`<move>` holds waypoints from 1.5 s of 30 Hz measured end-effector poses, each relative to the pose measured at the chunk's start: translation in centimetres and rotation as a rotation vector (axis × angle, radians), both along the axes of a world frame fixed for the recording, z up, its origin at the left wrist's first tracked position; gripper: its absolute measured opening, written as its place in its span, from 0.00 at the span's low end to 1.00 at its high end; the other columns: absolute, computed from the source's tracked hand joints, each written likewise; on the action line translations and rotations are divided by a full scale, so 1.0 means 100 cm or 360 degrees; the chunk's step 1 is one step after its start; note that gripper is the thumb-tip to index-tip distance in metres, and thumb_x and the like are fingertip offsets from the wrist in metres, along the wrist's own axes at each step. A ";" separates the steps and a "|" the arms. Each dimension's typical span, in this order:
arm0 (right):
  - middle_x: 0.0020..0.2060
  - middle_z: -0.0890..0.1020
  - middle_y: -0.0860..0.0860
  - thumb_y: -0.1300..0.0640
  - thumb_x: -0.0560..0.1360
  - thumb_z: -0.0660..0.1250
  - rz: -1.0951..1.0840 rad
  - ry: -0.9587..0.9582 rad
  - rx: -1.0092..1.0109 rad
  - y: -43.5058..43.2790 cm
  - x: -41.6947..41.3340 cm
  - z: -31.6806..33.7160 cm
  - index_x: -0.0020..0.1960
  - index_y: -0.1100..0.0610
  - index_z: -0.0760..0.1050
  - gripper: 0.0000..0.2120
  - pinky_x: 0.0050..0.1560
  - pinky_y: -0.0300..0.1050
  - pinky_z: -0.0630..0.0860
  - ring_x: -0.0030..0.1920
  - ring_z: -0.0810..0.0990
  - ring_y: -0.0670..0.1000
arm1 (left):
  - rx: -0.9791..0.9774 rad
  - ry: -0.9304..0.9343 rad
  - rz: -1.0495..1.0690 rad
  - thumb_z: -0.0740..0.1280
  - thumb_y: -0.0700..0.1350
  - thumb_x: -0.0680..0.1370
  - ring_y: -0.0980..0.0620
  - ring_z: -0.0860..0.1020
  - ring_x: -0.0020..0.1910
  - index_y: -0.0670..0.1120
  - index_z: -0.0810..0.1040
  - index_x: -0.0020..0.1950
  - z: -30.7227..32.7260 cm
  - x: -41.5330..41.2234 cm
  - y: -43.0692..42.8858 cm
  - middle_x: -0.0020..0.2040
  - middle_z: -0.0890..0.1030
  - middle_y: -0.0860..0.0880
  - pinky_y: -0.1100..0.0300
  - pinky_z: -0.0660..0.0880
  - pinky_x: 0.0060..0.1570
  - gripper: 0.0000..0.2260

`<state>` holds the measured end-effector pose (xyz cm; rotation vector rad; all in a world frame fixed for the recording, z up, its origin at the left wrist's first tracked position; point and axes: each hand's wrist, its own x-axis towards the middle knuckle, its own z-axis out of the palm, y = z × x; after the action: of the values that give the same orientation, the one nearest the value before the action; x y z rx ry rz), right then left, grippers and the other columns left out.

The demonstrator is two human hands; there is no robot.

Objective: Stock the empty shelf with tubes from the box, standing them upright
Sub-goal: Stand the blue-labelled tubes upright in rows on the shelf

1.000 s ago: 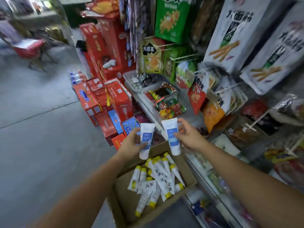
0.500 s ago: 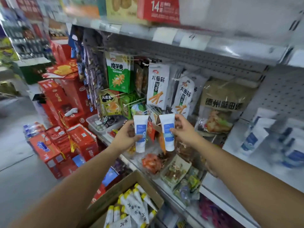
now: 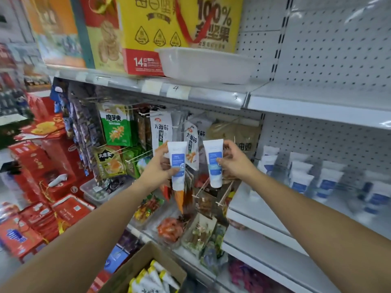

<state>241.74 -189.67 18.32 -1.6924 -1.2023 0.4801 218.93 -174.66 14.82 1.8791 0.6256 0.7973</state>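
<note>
Here our left grip (image 3: 157, 169) clasps the left tube (image 3: 178, 166) and our right grip (image 3: 234, 163) the right tube (image 3: 214, 163), both near vertical, caps down, aloft before hanging snacks (image 3: 115, 127), left of the shelf (image 3: 260, 206).

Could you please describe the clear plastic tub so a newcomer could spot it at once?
Look at the upper shelf, above the hanging snack packets. By the big yellow box sits the clear plastic tub, the only see-through, unprinted thing up there.
</note>
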 end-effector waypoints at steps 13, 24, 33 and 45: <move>0.49 0.77 0.46 0.64 0.78 0.67 -0.0203 0.0062 0.0140 -0.113 0.047 0.032 0.63 0.46 0.65 0.20 0.47 0.55 0.83 0.53 0.81 0.53 | 0.0053 -0.0027 -0.0191 0.74 0.40 0.75 0.52 0.83 0.51 0.56 0.68 0.66 0.030 0.072 -0.089 0.54 0.82 0.48 0.55 0.80 0.52 0.25; 0.51 0.77 0.53 0.62 0.77 0.68 -0.0494 0.0078 0.0164 -0.233 0.112 0.025 0.65 0.47 0.67 0.21 0.50 0.59 0.82 0.54 0.81 0.57 | 0.0041 -0.0082 -0.0394 0.74 0.37 0.74 0.53 0.82 0.51 0.50 0.69 0.67 0.035 0.154 -0.182 0.54 0.82 0.49 0.64 0.79 0.46 0.25; 0.52 0.76 0.55 0.66 0.77 0.67 -0.0693 0.0141 0.0178 -0.314 0.151 0.008 0.62 0.47 0.67 0.20 0.44 0.53 0.84 0.52 0.81 0.57 | -0.0046 -0.0056 -0.0586 0.73 0.34 0.74 0.48 0.82 0.53 0.48 0.68 0.67 0.018 0.223 -0.247 0.55 0.81 0.43 0.58 0.81 0.53 0.26; 0.51 0.76 0.55 0.68 0.77 0.67 -0.0975 0.0200 0.0171 -0.362 0.189 -0.006 0.62 0.49 0.67 0.21 0.50 0.58 0.83 0.53 0.81 0.58 | -0.0052 -0.0082 -0.0776 0.72 0.30 0.74 0.51 0.82 0.48 0.48 0.69 0.63 -0.016 0.312 -0.279 0.52 0.82 0.47 0.60 0.80 0.51 0.24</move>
<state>260.60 -225.89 17.67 -1.7977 -0.5599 0.1359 250.15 -202.52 13.24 1.8661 0.1315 0.5089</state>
